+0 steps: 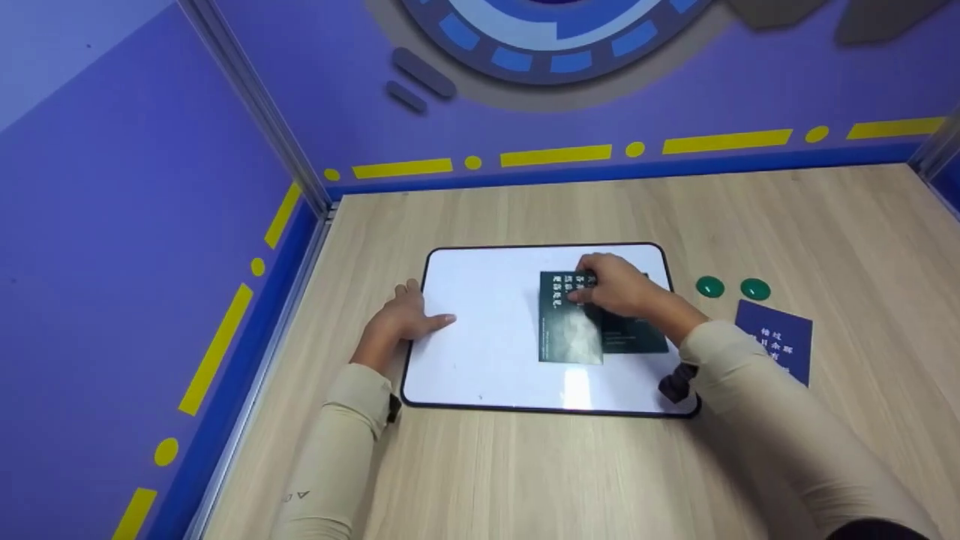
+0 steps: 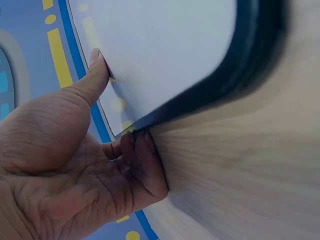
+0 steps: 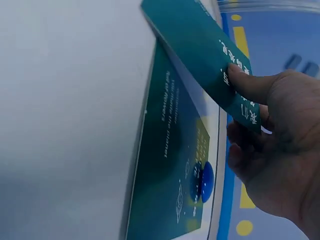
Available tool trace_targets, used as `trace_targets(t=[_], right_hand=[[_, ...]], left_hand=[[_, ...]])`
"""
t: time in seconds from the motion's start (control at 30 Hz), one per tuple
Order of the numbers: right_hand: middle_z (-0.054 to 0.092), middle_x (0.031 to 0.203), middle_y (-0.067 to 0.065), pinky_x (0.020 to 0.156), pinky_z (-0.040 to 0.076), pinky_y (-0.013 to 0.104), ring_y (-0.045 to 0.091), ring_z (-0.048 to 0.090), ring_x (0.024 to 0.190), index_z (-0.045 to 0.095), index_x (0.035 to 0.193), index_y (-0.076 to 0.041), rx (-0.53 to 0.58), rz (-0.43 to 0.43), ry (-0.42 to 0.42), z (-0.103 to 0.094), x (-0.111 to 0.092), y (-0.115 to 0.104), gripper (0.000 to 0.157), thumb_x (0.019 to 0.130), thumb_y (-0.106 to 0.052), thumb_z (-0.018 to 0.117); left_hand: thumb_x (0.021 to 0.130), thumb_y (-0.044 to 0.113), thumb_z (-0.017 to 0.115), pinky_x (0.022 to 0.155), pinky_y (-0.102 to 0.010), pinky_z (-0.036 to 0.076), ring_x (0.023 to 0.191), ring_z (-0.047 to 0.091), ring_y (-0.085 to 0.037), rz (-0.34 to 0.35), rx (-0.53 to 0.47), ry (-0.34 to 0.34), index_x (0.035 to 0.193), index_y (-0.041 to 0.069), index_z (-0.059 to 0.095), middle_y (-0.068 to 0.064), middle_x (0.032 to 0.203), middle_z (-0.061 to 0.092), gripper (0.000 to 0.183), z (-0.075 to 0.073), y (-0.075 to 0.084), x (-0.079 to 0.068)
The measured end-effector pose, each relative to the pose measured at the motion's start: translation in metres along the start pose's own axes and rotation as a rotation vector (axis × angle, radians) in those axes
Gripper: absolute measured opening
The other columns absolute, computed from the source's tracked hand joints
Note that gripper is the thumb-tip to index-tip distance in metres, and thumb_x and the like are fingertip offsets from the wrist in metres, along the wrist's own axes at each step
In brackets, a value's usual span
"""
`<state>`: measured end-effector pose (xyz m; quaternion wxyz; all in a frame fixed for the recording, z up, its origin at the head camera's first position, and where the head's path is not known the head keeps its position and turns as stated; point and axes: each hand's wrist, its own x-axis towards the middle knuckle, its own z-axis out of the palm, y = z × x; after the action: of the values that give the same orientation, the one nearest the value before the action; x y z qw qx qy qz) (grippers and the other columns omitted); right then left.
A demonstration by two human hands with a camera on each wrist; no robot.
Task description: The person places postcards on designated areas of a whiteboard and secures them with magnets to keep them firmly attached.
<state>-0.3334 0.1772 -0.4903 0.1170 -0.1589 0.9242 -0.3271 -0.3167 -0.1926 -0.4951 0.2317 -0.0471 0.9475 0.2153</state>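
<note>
A white whiteboard [image 1: 480, 360] with a black rim lies flat on the table. My left hand [image 1: 397, 319] grips its left edge, the thumb over the white face and the other fingers curled at the rim in the left wrist view. Between thumb and fingers, my right hand [image 1: 615, 285] pinches a dark green printed card [image 1: 570, 322] by its upper part, tilted up off the board in the right wrist view. A second green card [image 3: 170, 145] lies on the board beside it, partly covered in the head view. A blue round magnet [image 3: 207, 182] sits on that second card.
Right of the board, two green round magnets [image 1: 709, 286] lie on the wooden table [image 1: 525, 480]. Below them is a dark blue card [image 1: 784, 334] with white writing, partly hidden by my right sleeve. Blue-purple panels [image 1: 135, 262] stand at the left and back.
</note>
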Motion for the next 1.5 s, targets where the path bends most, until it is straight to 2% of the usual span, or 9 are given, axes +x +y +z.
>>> trace_targets(t=[0.1,0.2,0.47,0.6,0.83,1.3,1.5], right_hand=[[0.069,0.123,0.018,0.104,0.053,0.054,0.033,0.062,0.114,0.069,0.126,-0.001,-0.106,-0.013,0.041,0.006,0.01,-0.002,0.043,0.097,-0.03,0.081],[0.065,0.131,0.018,0.112,0.05,0.056,0.034,0.058,0.122,0.068,0.134,-0.002,-0.157,0.001,0.054,0.011,0.019,-0.002,0.05,0.097,-0.034,0.081],[0.064,0.133,0.015,0.112,0.05,0.053,0.032,0.053,0.122,0.066,0.136,-0.005,-0.203,0.031,0.062,0.016,0.035,0.0,0.056,0.095,-0.039,0.083],[0.063,0.133,0.014,0.113,0.048,0.052,0.031,0.052,0.122,0.062,0.137,-0.007,-0.204,0.056,0.066,0.017,0.038,0.001,0.059,0.094,-0.042,0.083],[0.059,0.135,0.015,0.115,0.047,0.054,0.033,0.052,0.124,0.06,0.137,-0.006,-0.188,0.076,0.045,0.016,0.035,-0.001,0.056,0.097,-0.04,0.08],[0.061,0.135,0.012,0.113,0.05,0.05,0.031,0.053,0.122,0.065,0.136,-0.007,-0.158,0.11,0.029,0.017,0.036,-0.013,0.049,0.098,-0.034,0.08],[0.06,0.137,0.013,0.114,0.05,0.051,0.031,0.054,0.124,0.064,0.136,-0.006,-0.149,0.119,0.029,0.017,0.035,-0.013,0.049,0.098,-0.033,0.08]], left_hand=[[0.1,0.056,0.069,0.134,-0.057,0.025,0.165,0.017,-0.05,-0.001,-0.012,0.003,0.17,-0.003,-0.002,-0.03,0.178,0.004,0.115,0.0,0.0,0.0],[0.1,0.055,0.069,0.133,-0.058,0.027,0.165,0.019,-0.05,-0.007,-0.012,0.007,0.17,-0.002,-0.001,-0.03,0.178,0.006,0.115,-0.001,-0.001,0.0],[0.1,0.058,0.068,0.133,-0.059,0.027,0.164,0.02,-0.05,-0.005,-0.006,-0.002,0.17,-0.002,0.0,-0.03,0.178,0.007,0.115,-0.001,0.0,-0.001],[0.099,0.057,0.07,0.133,-0.058,0.028,0.164,0.022,-0.05,-0.015,-0.008,0.005,0.17,-0.002,0.001,-0.03,0.178,0.01,0.115,-0.001,0.001,-0.002],[0.099,0.056,0.07,0.133,-0.058,0.028,0.163,0.022,-0.051,-0.006,-0.005,0.012,0.17,-0.004,0.002,-0.032,0.177,0.01,0.115,-0.001,0.003,-0.002],[0.1,0.055,0.069,0.133,-0.059,0.027,0.164,0.021,-0.051,0.0,0.003,0.014,0.17,-0.003,0.001,-0.031,0.177,0.008,0.114,-0.001,0.001,-0.001],[0.1,0.055,0.069,0.132,-0.059,0.03,0.162,0.027,-0.051,0.009,-0.005,0.01,0.17,-0.003,0.002,-0.032,0.176,0.013,0.114,-0.002,0.001,-0.002]])
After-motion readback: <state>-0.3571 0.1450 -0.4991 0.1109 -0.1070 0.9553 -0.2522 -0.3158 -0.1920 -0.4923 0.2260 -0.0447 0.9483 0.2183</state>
